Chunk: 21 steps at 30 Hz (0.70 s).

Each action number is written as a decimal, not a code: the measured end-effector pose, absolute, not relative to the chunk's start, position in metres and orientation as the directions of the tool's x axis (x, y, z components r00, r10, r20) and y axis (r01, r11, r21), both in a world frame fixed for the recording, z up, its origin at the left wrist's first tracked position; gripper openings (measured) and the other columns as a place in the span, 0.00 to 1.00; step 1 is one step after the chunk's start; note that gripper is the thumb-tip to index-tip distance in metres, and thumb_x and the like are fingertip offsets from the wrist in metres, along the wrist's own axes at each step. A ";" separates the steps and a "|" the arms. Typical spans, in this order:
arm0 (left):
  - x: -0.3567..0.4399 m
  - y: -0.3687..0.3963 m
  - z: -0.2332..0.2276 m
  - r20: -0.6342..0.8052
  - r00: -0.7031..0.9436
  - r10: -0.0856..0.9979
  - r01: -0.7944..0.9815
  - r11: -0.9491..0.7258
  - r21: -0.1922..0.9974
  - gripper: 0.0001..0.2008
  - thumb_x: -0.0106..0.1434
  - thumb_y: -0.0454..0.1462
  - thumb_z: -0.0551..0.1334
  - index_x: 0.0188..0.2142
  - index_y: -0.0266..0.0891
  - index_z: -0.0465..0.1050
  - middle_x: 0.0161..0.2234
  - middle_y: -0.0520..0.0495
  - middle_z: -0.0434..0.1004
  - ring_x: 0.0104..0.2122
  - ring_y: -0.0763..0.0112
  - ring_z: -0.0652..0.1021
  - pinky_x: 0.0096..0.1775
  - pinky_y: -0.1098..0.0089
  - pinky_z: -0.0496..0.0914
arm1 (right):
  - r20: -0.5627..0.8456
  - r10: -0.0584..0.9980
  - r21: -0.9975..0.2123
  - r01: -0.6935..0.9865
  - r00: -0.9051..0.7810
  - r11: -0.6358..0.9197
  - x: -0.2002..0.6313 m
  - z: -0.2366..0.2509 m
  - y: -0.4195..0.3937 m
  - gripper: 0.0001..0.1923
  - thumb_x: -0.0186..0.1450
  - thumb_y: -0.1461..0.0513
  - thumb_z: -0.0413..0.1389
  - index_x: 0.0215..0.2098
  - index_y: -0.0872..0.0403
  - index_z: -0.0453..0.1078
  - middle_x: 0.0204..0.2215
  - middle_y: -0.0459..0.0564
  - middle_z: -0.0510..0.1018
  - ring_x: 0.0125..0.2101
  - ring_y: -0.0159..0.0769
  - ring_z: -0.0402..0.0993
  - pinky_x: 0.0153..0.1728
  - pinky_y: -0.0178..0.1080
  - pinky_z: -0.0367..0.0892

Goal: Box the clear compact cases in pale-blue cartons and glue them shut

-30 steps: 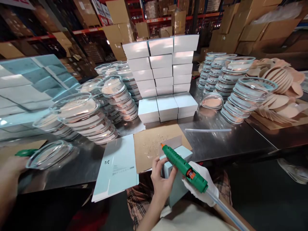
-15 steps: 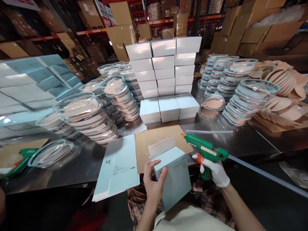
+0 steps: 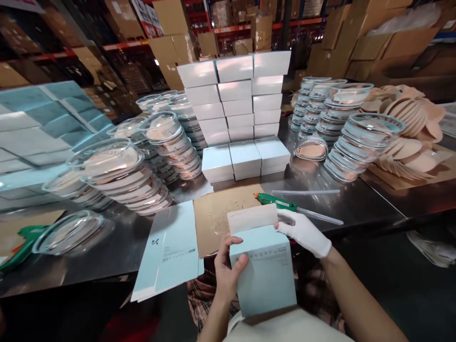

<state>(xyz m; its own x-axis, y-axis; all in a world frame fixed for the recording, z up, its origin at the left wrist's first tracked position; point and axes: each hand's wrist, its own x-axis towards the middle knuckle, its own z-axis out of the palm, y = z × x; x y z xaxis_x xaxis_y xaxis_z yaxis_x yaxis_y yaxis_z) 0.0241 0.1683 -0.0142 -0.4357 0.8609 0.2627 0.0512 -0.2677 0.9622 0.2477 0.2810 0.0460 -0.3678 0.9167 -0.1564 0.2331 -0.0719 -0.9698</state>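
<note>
A light-blue cardboard box [image 3: 265,275] is held upright against my body, its white flap [image 3: 251,218] raised at the far top edge. My left hand [image 3: 228,266] grips the box's left side, thumb on the near face and fingers over the top. At the flap's right end is my right hand [image 3: 304,232], in a white glove with bare fingertips, its thumb and fingers closed on the flap's edge. Just beyond that hand a green glue gun [image 3: 278,201] lies on the table, its orange tip toward the left; its handle is hidden behind the flap and hand.
A brown cardboard sheet [image 3: 210,213] with glue bits lies ahead, flat blue box blanks [image 3: 171,247] beside it. White boxes [image 3: 235,114] are stacked behind. Clear oval containers [image 3: 117,175] stand in piles on both sides. A glue stick [image 3: 306,192] and beige pieces [image 3: 416,133] lie right.
My right hand has put the glue gun down on the table and moved left to the flap. The box has turned slightly, its near face now squarer to me, still in my left hand.
</note>
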 end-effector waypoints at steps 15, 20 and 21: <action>0.017 0.178 -0.023 0.244 -0.354 0.903 -0.059 -0.282 0.958 0.16 0.61 0.50 0.73 0.36 0.43 0.75 0.47 0.42 0.74 0.53 0.50 0.79 0.52 0.57 0.73 | 0.302 0.583 -0.893 -0.010 -0.754 0.449 0.245 0.028 0.280 0.19 0.68 0.50 0.64 0.51 0.52 0.78 0.54 0.58 0.77 0.54 0.42 0.76 0.57 0.49 0.70; 0.013 0.176 -0.023 0.240 -0.328 0.914 -0.015 -0.259 0.966 0.16 0.63 0.52 0.71 0.34 0.42 0.77 0.47 0.42 0.73 0.55 0.48 0.78 0.55 0.54 0.70 | 0.218 0.626 -0.951 -0.019 -0.749 0.308 0.240 0.019 0.281 0.19 0.67 0.47 0.65 0.47 0.51 0.81 0.55 0.57 0.77 0.57 0.43 0.75 0.62 0.52 0.67; 0.012 0.176 -0.024 0.218 -0.360 0.907 -0.033 -0.246 0.969 0.17 0.62 0.52 0.71 0.34 0.42 0.77 0.47 0.42 0.74 0.55 0.49 0.78 0.56 0.54 0.70 | 0.195 0.663 -0.969 -0.037 -0.723 0.245 0.239 0.013 0.278 0.24 0.65 0.44 0.66 0.51 0.49 0.79 0.59 0.58 0.74 0.60 0.45 0.72 0.63 0.53 0.65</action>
